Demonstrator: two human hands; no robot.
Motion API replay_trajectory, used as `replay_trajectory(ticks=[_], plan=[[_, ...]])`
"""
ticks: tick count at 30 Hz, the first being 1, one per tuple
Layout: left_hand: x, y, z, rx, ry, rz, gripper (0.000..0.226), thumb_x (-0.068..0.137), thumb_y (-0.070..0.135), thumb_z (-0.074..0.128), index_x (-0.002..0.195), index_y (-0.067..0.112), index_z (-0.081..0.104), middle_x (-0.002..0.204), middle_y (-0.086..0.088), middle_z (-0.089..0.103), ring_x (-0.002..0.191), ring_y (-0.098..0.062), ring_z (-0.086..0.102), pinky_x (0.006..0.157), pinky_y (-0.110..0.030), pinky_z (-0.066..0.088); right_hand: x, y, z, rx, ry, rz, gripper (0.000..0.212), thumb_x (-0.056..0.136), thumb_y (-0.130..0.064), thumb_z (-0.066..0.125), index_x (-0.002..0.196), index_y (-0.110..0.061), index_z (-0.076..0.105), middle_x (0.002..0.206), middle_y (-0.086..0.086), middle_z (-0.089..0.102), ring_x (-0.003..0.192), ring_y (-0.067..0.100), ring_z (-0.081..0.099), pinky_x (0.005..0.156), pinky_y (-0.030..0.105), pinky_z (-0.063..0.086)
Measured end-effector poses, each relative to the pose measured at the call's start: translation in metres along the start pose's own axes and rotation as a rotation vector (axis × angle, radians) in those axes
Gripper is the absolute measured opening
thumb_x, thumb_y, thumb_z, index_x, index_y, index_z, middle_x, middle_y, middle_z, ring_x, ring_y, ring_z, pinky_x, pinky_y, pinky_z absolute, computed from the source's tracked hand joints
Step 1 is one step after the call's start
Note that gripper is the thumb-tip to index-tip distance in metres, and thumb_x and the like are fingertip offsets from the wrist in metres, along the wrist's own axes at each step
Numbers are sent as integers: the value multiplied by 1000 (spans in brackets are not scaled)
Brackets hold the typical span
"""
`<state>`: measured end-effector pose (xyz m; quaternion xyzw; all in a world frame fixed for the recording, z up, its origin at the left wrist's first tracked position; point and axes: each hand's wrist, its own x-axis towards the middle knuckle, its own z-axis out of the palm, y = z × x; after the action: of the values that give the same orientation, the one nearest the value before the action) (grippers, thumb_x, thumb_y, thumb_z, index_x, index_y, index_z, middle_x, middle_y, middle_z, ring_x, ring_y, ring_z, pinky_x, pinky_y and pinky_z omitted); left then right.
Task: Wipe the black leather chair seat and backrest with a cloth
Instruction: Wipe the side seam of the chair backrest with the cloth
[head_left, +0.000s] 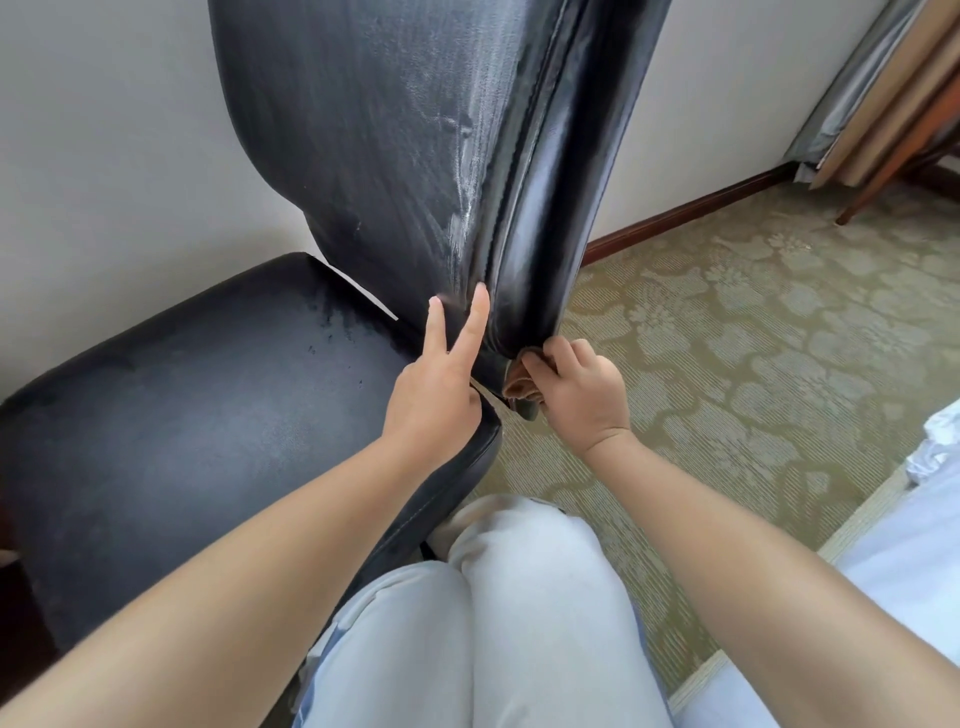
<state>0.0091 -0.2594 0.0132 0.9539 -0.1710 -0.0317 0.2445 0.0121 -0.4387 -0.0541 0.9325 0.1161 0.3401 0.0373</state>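
The black leather chair fills the left and centre: its seat (208, 395) lies low at the left and its backrest (415, 130) rises to the top edge, streaked with wet wipe marks. My left hand (441, 374) rests two straight fingers against the lower front of the backrest. My right hand (576, 389) grips a bunched brown cloth (522, 387) and presses it on the bottom of the backrest's shiny side edge (550, 208). Most of the cloth is hidden under my fingers.
A white wall (104, 156) stands close behind the chair. Patterned green carpet (753, 338) spreads to the right, with a dark wooden baseboard (691, 213). Wooden legs and curtain folds (893, 104) are at the top right. My knees in light jeans (493, 597) are below; white fabric (924, 519) at right.
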Motion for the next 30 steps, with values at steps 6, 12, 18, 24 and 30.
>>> replay_trajectory(ticks=[6,12,18,24,30], plan=[[-1,-4,1,-57,15,21,108,83,-5,44,133,60,-26,161,-2,-9,59,-25,49,47,-27,28,-18,-22,14,-60,-82,230,49,57,-12,82,104,-17,68,103,11,56,70,30,57,52,29,40],[3,-8,5,-66,44,54,111,82,-6,44,126,64,-30,161,-3,-8,57,-21,45,46,-25,27,-20,-29,16,-10,-226,320,59,54,-21,87,110,-21,70,69,7,59,53,26,53,45,22,28],[1,-5,7,-100,39,35,114,82,-5,45,123,66,-33,161,-4,-9,57,-26,48,49,-30,36,-13,-29,5,53,-335,349,60,65,-28,82,122,-16,64,70,10,59,60,29,57,47,24,29],[-9,-5,3,-99,33,50,114,83,-4,46,115,67,-38,161,-4,-4,61,-25,51,51,-30,37,-12,-28,-20,-61,-468,203,43,81,-40,66,118,-18,58,81,3,65,71,24,63,55,26,35],[-16,-6,4,-122,46,66,115,84,-3,47,113,69,-38,162,-5,-1,67,-29,55,55,-31,42,-22,-23,-16,-184,-172,114,54,61,-16,80,110,-13,61,66,4,58,54,23,51,52,26,21]])
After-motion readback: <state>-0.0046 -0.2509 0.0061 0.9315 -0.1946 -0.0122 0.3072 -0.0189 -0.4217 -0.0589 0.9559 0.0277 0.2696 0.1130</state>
